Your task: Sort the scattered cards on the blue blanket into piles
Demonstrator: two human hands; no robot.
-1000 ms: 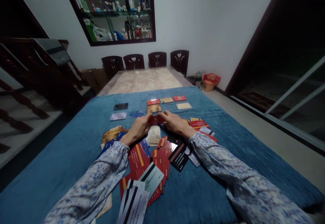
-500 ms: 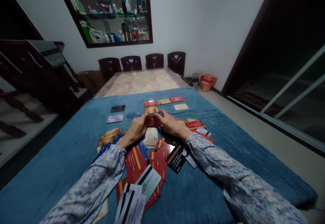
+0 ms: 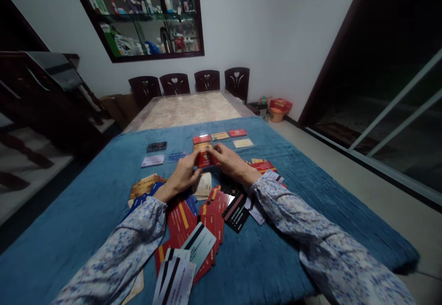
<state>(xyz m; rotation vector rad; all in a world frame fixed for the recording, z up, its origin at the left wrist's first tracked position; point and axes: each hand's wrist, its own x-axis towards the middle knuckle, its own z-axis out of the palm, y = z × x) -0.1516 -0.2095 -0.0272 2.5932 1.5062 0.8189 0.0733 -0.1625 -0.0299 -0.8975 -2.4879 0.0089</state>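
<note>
My left hand (image 3: 181,173) and my right hand (image 3: 229,161) meet over a blue cloth (image 3: 86,203), both pinching a red card (image 3: 205,159) between their fingertips. Beneath my wrists lies a loose heap of cards (image 3: 203,213), mostly red, with some black, blue, white and tan ones. Beyond my fingers, single cards sit in rows: a black card (image 3: 156,146), a pale card (image 3: 152,161), a blue card (image 3: 177,156), a red card (image 3: 201,138), a tan card (image 3: 220,136), another red card (image 3: 237,132) and a cream card (image 3: 243,143).
The cloth covers the near end of a long table with a marble top (image 3: 188,109). Several dark chairs (image 3: 174,83) line its far end. A wall cabinet (image 3: 145,14) hangs above them. A red basket (image 3: 279,107) stands on the floor at right, and glass doors (image 3: 397,111) lie further right.
Both hands have carried the red card a little farther from me, toward the laid-out rows. The view has drifted slightly.
</note>
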